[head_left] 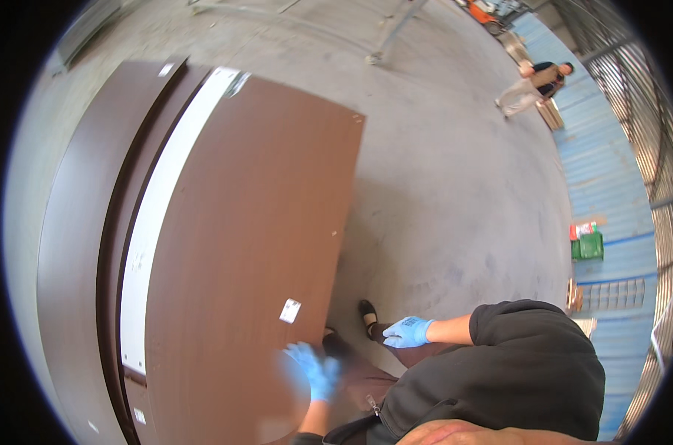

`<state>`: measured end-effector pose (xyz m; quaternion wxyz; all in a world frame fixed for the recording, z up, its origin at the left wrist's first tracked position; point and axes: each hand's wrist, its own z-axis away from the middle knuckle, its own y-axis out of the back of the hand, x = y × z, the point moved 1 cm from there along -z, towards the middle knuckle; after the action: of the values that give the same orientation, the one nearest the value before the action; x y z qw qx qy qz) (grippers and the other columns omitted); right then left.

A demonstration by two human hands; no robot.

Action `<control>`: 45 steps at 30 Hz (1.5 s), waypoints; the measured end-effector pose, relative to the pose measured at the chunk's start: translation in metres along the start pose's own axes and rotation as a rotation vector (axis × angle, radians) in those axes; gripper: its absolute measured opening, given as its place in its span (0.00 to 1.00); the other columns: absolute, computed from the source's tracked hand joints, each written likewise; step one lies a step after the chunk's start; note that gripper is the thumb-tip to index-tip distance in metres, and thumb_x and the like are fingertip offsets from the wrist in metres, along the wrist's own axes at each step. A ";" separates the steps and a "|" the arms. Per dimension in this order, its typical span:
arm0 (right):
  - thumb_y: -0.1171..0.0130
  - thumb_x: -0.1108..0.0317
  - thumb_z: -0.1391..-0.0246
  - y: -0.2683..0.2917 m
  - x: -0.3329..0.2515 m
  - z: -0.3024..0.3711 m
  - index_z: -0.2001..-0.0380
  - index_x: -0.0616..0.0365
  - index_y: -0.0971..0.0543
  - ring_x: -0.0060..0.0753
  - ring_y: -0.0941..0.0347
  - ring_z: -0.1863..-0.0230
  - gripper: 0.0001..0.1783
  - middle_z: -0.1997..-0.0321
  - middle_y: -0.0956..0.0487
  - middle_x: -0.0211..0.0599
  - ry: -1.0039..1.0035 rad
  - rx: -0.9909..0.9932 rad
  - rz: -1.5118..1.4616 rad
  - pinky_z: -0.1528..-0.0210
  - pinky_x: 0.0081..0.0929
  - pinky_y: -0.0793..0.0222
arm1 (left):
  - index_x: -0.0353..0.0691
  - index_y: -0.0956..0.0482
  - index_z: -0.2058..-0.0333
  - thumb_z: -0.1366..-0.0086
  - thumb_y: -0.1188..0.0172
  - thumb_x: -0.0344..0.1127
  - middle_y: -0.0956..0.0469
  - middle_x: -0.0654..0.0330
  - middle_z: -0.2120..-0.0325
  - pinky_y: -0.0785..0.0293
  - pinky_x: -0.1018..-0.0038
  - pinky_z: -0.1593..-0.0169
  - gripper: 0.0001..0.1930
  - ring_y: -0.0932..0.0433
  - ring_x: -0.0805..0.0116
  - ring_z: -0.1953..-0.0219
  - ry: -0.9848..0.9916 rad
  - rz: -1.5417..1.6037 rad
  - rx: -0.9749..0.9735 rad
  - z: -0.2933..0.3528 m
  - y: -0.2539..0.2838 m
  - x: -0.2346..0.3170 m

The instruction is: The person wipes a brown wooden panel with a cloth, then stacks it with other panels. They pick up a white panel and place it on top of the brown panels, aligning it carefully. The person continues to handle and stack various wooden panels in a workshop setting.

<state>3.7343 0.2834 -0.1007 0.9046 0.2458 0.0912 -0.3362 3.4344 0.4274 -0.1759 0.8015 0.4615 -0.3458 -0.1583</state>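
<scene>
A large brown flat panel (255, 208) lies at my left, its near right edge beside my legs. My left hand (314, 371), in a light blue glove, is over that edge with its fingers spread; it is blurred, and whether it touches the surface I cannot tell. A small white label (290, 311) sits on the panel just beyond this hand. My right hand (408, 332), gloved the same way, hangs by my thigh with the fingers stretched out and nothing seen in them.
More dark brown panels (92, 222) and a white strip (166, 185) lie farther left. A metal frame on casters (373, 58) stands ahead. Another person (533, 85) is at the far right, near a blue wall (603, 148). A green bin (588, 246) stands along that wall.
</scene>
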 end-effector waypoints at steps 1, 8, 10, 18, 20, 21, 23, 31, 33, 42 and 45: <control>0.50 0.43 0.30 0.001 0.013 0.009 0.53 0.49 0.19 0.66 0.21 0.50 0.23 0.54 0.16 0.54 -0.028 0.021 -0.020 0.46 0.57 0.28 | 0.31 0.36 0.28 0.30 0.50 0.67 0.44 0.34 0.25 0.55 0.37 0.23 0.47 0.49 0.30 0.22 -0.168 0.113 -0.095 0.004 -0.012 0.038; 0.52 0.40 0.29 -0.014 0.104 0.069 0.40 0.46 0.19 0.60 0.22 0.39 0.29 0.40 0.17 0.51 -0.132 0.163 -0.279 0.36 0.51 0.29 | 0.32 0.38 0.26 0.23 0.51 0.65 0.38 0.33 0.27 0.40 0.39 0.28 0.43 0.41 0.29 0.26 0.334 -0.090 0.618 -0.039 -0.006 -0.005; 0.52 0.40 0.29 -0.031 0.133 0.083 0.38 0.46 0.19 0.57 0.23 0.36 0.30 0.37 0.18 0.49 -0.185 0.147 -0.373 0.33 0.49 0.31 | 0.28 0.39 0.27 0.25 0.52 0.69 0.40 0.28 0.28 0.40 0.30 0.31 0.47 0.41 0.23 0.27 0.575 -0.117 0.670 -0.050 -0.021 -0.029; 0.52 0.37 0.29 -0.079 0.225 0.143 0.38 0.49 0.17 0.52 0.24 0.32 0.33 0.34 0.18 0.44 -0.314 0.182 -0.581 0.28 0.45 0.33 | 0.34 0.18 0.50 0.23 0.45 0.53 0.16 0.42 0.52 0.21 0.51 0.47 0.24 0.18 0.39 0.52 -0.494 0.517 -0.095 -0.037 -0.161 0.219; 0.51 0.36 0.30 -0.075 0.244 0.151 0.38 0.48 0.17 0.49 0.24 0.32 0.34 0.34 0.18 0.43 -0.354 0.186 -0.591 0.28 0.44 0.33 | 0.39 0.18 0.48 0.23 0.47 0.49 0.17 0.44 0.51 0.21 0.54 0.46 0.20 0.18 0.40 0.52 -0.483 0.501 0.048 -0.041 -0.152 0.260; 0.51 0.35 0.30 -0.072 0.253 0.154 0.38 0.49 0.17 0.50 0.23 0.33 0.35 0.35 0.17 0.44 -0.327 0.255 -0.597 0.29 0.44 0.32 | 0.43 0.19 0.47 0.23 0.47 0.45 0.17 0.47 0.51 0.20 0.56 0.47 0.17 0.18 0.41 0.53 -0.407 0.510 0.049 -0.044 -0.141 0.268; 0.52 0.35 0.31 -0.067 0.270 0.161 0.39 0.52 0.17 0.50 0.21 0.36 0.37 0.37 0.16 0.47 -0.338 0.335 -0.615 0.31 0.45 0.31 | 0.43 0.18 0.44 0.22 0.47 0.47 0.16 0.49 0.53 0.20 0.58 0.49 0.19 0.16 0.49 0.58 -0.348 0.416 -0.077 -0.049 -0.113 0.265; 0.49 0.34 0.33 -0.084 0.296 0.199 0.41 0.49 0.15 0.48 0.20 0.37 0.35 0.40 0.14 0.41 -0.392 0.461 -0.665 0.32 0.43 0.30 | 0.42 0.17 0.49 0.22 0.48 0.46 0.13 0.59 0.54 0.21 0.64 0.50 0.17 0.16 0.60 0.49 0.693 0.553 -0.192 0.021 -0.044 0.140; 0.52 0.34 0.32 -0.099 0.293 0.209 0.40 0.49 0.15 0.51 0.22 0.34 0.35 0.37 0.16 0.43 -0.399 0.452 -0.659 0.30 0.44 0.32 | 0.48 0.20 0.44 0.22 0.49 0.44 0.14 0.62 0.50 0.20 0.65 0.50 0.16 0.17 0.61 0.44 0.492 0.115 -0.334 0.046 -0.049 0.106; 0.53 0.38 0.31 -0.152 0.221 0.206 0.36 0.54 0.18 0.54 0.28 0.28 0.36 0.30 0.21 0.46 -0.431 0.262 -0.425 0.27 0.48 0.35 | 0.41 0.20 0.61 0.29 0.41 0.45 0.13 0.53 0.60 0.19 0.58 0.53 0.12 0.13 0.51 0.56 0.391 0.507 -0.140 0.167 -0.077 0.045; 0.50 0.40 0.31 -0.149 0.167 0.194 0.38 0.49 0.17 0.52 0.25 0.31 0.32 0.33 0.19 0.44 -0.298 0.212 -0.451 0.29 0.47 0.33 | 0.39 0.19 0.61 0.27 0.43 0.46 0.14 0.50 0.61 0.20 0.58 0.52 0.15 0.13 0.51 0.56 0.395 0.337 -0.208 0.216 -0.081 0.033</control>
<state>3.7636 -0.0061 -0.0453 0.7797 0.2605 -0.0262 -0.5688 3.3114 0.2298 -0.1589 0.9114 0.3346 -0.2368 0.0355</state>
